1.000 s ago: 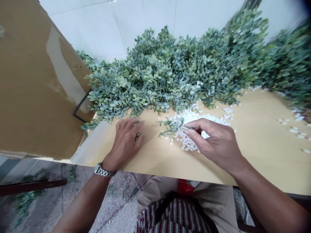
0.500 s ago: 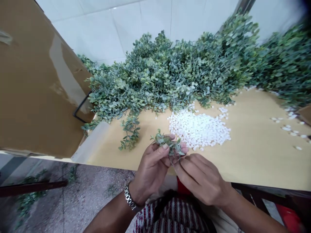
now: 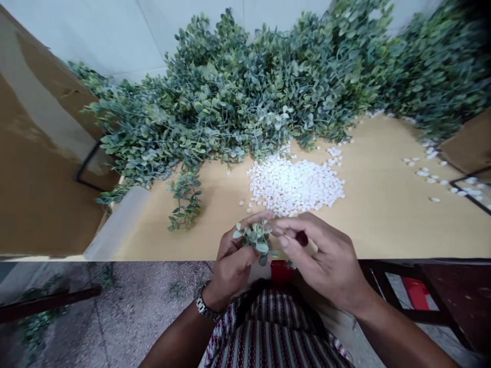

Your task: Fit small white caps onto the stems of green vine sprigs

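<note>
In my left hand [image 3: 238, 260], which wears a metal-band watch, is a small sprig of artificial green leaves [image 3: 259, 239], closed between thumb and fingers. My right hand [image 3: 326, 255] is beside it, thumb and forefinger brought together at the sprig's right side. What those fingertips grip is too small or hidden to make out. Just beyond both hands lies a heap of small white plastic pieces [image 3: 295, 186] on the tan table [image 3: 383, 214]. Another leafy sprig [image 3: 184, 202] hangs forward onto the table to the left.
A long mass of artificial foliage [image 3: 249, 97] lines the back by the tiled wall. At left stands a cardboard box [image 3: 38, 168], with a translucent strip [image 3: 117, 225] near it. More cardboard [image 3: 468, 143] and scattered white pieces are at right. Fallen greenery [image 3: 38, 322] lies on the floor.
The view has tilted down and shifted. My left hand has turned the sprig so its leaves face up. My right hand has risen from the stem's lower end to the sprig's right side.
</note>
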### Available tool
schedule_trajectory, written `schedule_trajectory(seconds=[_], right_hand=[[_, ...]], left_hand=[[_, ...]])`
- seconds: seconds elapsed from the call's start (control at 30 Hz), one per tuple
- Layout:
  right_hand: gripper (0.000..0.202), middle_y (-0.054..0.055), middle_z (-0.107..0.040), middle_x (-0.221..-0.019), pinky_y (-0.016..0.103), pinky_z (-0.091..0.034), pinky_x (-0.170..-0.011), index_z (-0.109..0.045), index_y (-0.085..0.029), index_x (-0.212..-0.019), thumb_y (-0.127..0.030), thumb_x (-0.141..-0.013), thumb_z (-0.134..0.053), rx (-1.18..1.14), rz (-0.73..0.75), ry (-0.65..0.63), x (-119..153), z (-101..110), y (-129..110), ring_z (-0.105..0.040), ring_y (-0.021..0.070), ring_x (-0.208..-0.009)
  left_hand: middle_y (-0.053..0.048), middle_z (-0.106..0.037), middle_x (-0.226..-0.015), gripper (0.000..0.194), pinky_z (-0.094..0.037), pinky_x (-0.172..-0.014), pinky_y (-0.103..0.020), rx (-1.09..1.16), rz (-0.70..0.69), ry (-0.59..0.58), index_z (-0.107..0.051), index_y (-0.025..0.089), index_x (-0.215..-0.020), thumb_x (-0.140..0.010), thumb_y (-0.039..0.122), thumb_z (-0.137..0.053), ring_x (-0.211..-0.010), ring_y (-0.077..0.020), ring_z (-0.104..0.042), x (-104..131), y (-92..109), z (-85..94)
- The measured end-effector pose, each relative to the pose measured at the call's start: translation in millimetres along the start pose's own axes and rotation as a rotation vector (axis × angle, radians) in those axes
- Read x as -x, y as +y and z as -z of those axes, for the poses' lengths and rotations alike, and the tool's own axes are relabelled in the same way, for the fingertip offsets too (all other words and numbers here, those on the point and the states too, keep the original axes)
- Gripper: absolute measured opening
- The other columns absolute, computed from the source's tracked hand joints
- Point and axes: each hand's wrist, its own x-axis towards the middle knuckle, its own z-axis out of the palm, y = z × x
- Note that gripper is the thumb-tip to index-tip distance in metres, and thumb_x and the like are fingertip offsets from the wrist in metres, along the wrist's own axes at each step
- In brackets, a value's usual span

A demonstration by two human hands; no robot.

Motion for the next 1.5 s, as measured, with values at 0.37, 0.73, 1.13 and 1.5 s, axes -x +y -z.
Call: schedule_trajectory(seconds=[0.37, 0.73, 1.13, 1.5], right_hand=[[0.021, 0.003, -0.059, -0.08, 0.027, -0.049, -0.063, -0.063, -0.019, -0.099, -0.01, -0.081, -0.058, -0.141, -0.004, -0.063, -5.4, 4.2, 7.0, -0.057, 0.0133, -0.075], [0.016, 0.001, -0.057, -0.068, 0.025, -0.044, -0.052, -0.057, -0.018, -0.08, -0.004, -0.077, -0.051, -0.061, -0.006, 0.148, 12.3, -11.5, 5.5, -0.052, 0.013, -0.062], [0.011, 0.006, -0.067, -0.079, 0.029, -0.05, -0.065, -0.062, -0.015, -0.087, -0.016, -0.086, -0.052, 0.397, -0.158, -0.04, 1.6, 28.0, 52.4, -0.063, 0.0159, -0.071], [0.012, 0.004, -0.061, -0.072, 0.027, -0.043, -0.06, -0.064, -0.015, -0.079, -0.016, -0.084, -0.053, 0.335, -0.173, -0.018, 3.1, 18.7, 54.8, -0.056, 0.0141, -0.065]], left_hand=[[-0.001, -0.059, -0.069, 0.009, -0.046, -0.064, -0.025, -0.209, 0.047, -0.096, -0.067, 0.018, -0.074, -0.072, 0.026, -0.071, -0.065, -0.0128, -0.053, 5.3, -11.2, 12.0], [0.0, -0.065, -0.071, 0.009, -0.049, -0.062, -0.02, -0.165, 0.044, 0.08, -0.072, 0.02, -0.078, -0.07, 0.024, -0.074, -0.063, -0.0104, -0.057, 4.6, -15.6, -8.4], [0.002, -0.059, -0.057, 0.006, -0.041, -0.044, -0.017, -0.323, 0.049, 0.239, -0.067, 0.017, -0.065, -0.063, 0.012, -0.069, -0.05, -0.0086, -0.051, -8.5, -13.9, -14.4], [0.002, -0.06, -0.065, 0.005, -0.045, -0.049, -0.019, -0.401, -0.088, 0.117, -0.067, 0.019, -0.068, -0.072, 0.019, -0.07, -0.058, -0.01, -0.052, -7.5, -18.0, -11.4]])
